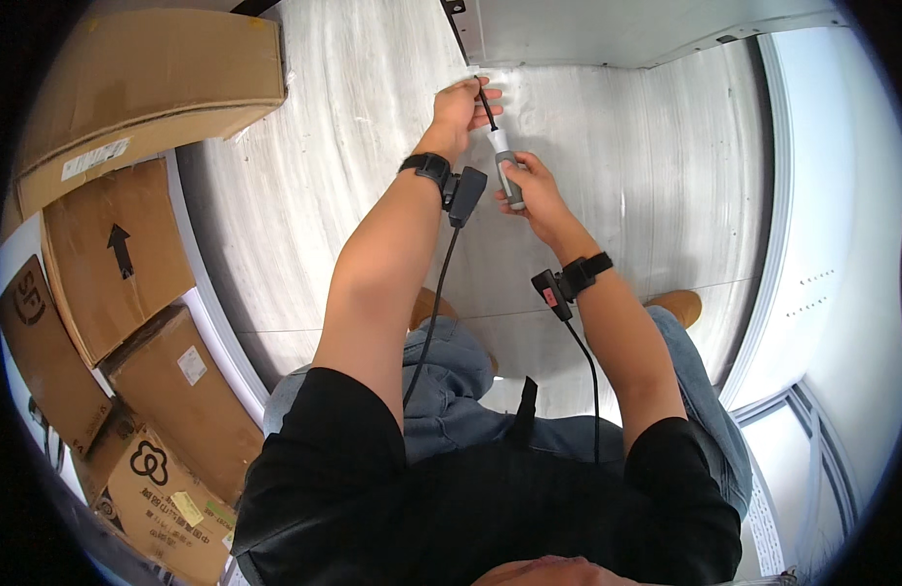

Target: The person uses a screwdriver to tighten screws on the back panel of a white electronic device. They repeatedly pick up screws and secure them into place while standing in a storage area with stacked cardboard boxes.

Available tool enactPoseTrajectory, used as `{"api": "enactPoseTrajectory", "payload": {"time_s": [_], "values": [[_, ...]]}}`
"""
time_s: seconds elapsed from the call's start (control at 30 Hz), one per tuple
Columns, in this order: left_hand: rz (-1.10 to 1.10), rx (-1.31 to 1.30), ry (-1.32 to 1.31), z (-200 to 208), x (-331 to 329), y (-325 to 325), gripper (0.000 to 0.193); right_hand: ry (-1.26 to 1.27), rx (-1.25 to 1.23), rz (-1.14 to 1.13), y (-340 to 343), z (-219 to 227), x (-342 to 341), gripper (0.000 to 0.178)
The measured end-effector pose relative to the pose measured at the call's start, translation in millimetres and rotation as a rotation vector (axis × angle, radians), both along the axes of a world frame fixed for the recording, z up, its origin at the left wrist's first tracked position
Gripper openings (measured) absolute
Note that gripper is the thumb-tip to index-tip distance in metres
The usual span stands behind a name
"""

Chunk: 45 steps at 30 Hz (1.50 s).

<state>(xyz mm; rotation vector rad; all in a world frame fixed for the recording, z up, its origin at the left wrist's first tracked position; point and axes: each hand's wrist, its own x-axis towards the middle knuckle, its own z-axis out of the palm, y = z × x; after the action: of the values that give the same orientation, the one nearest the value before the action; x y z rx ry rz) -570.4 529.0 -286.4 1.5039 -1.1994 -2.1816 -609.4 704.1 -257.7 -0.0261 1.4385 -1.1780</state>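
My right hand (539, 195) is wrapped round the grey handle of a screwdriver (510, 179), thumb lying along it. Its collar is white, and a long dark shaft runs up and a little left from there. The shaft's far end comes to the lower corner of a large light-grey metal panel (607, 34); whether it sits on a screw is too small to tell. Beside the shaft, my left hand (460, 105) has its fingers stretched out and apart, passing behind the shaft near the panel corner. Whether they touch the shaft I cannot tell.
Cardboard boxes (119, 259) are stacked along the left, with a larger carton (167, 68) at the far left. A white framed wall (827, 195) stands on the right. Cables (433, 322) hang from the black straps on both my wrists. Pale wood-patterned floor (324, 107) lies below.
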Motion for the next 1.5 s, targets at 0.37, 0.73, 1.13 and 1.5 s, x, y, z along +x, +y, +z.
{"api": "enactPoseTrajectory", "payload": {"time_s": [0.37,0.73,1.13,1.5], "values": [[-0.114,-0.165,0.02,6,-14,-22,0.026,-0.164,-0.02,-0.047,-20,-12,-5,0.034],[-0.102,-0.18,-0.035,8,-28,-20,0.023,-0.243,-0.031,-0.086,-22,-17,-15,0.031],[-0.085,-0.187,-0.038,3,-29,-21,0.022,-0.403,-0.083,-0.094,-20,-33,-21,0.035],[-0.024,-0.283,-0.072,-11,-25,-15,0.022,0.036,0.027,0.055,-32,-49,-8,0.03]]}}
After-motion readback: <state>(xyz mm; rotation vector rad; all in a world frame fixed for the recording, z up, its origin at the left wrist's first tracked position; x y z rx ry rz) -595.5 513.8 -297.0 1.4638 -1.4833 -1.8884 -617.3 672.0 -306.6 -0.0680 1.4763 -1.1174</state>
